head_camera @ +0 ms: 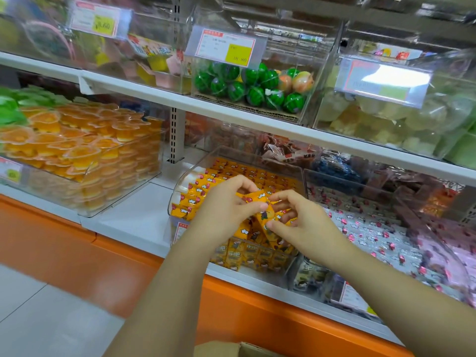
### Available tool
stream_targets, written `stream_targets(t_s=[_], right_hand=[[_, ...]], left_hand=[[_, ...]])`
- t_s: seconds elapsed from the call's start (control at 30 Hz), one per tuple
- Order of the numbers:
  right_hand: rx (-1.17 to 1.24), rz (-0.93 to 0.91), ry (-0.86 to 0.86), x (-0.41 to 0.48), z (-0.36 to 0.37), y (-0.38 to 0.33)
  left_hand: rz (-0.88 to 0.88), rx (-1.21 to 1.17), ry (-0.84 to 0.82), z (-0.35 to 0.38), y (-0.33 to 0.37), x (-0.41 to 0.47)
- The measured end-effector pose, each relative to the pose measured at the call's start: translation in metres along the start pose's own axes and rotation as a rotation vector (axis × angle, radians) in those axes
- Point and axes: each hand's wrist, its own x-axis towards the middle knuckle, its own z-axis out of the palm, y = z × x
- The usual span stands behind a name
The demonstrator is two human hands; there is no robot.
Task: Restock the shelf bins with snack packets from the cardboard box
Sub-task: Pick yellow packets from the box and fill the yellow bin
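L hand point(224, 210) & R hand point(306, 228) both have fingers curled, pinching a small bunch of yellow snack packets point(255, 196) between them. They're right over the clear bin point(192, 167), w/ rows point(247, 173) of the same packs just beyond the fingertips, and the cardboard box point(231, 349) is down under the forearms, close to the body. To do it well I'd square the bunch up first, keep the print facing same way as those rows, then lower it into a gap vs dropping it loose.

White shelves point(231, 110) are running across the view, a slotted grey upright point(176, 135) standing behind them. An orange plinth point(64, 235) is sitting below, meeting a pale tiled floor point(33, 313). Light is glaring off a tag point(396, 76).
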Motion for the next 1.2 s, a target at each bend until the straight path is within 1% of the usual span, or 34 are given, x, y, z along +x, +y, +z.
stream_targets(t_s=[0.07,0.13,0.2,0.3,0.4,0.47,0.53,0.57,0.67,0.73,0.8,0.83,0.9,0.97,1.07,1.13,1.2], right_hand=[[0.006,-0.018,-0.003,0.004,0.002,-0.003],[-0.022,-0.044,0.004,0.006,0.004,-0.004],[-0.036,-0.060,-0.001,0.006,0.009,0.000],[-0.067,-0.062,0.001,-0.002,0.023,0.008],[-0.226,-0.079,0.036,-0.009,0.029,0.013],[-0.428,-0.156,0.120,-0.009,0.033,0.017],[-0.619,-0.229,0.199,-0.008,0.039,0.019],[-0.673,-0.238,0.209,-0.008,0.042,0.019],[-0.764,-0.268,0.169,-0.005,0.046,0.022],[-0.788,-0.270,0.090,-0.003,0.043,0.020],[-0.779,-0.253,0.021,-0.001,0.039,0.019],[-0.780,-0.265,0.020,-0.003,0.037,0.018],[-0.771,-0.302,0.104,-0.017,0.033,0.017],[-0.650,-0.322,0.211,-0.040,0.031,0.019],[-0.394,-0.268,0.265,-0.083,0.031,0.026],[-0.274,-0.210,0.256,-0.113,0.035,0.040],[-0.198,-0.138,0.243,-0.147,0.043,0.060]], left_hand=[[0.038,0.047,0.027,-0.002,0.004,0.002],[0.069,0.085,0.021,-0.003,0.007,0.004],[0.079,0.130,-0.025,-0.001,0.007,0.002],[0.023,0.204,-0.112,0.002,0.002,0.000],[-0.002,0.338,-0.139,0.002,-0.002,0.000],[0.005,0.432,-0.154,0.004,-0.005,0.002],[-0.033,0.522,-0.212,0.006,-0.009,0.003],[-0.052,0.576,-0.242,0.007,-0.011,0.003],[-0.085,0.675,-0.288,0.011,-0.016,0.005],[-0.101,0.641,-0.277,0.012,-0.017,0.005],[-0.097,0.590,-0.238,0.012,-0.014,0.002],[-0.073,0.568,-0.207,0.013,-0.011,-0.001],[-0.001,0.516,-0.122,0.015,-0.007,-0.014],[0.085,0.462,-0.016,0.020,-0.007,-0.031],[0.184,0.436,0.106,0.028,-0.011,-0.058],[0.193,0.413,0.127,0.040,-0.016,-0.073],[0.161,0.402,0.096,0.060,-0.024,-0.090]])
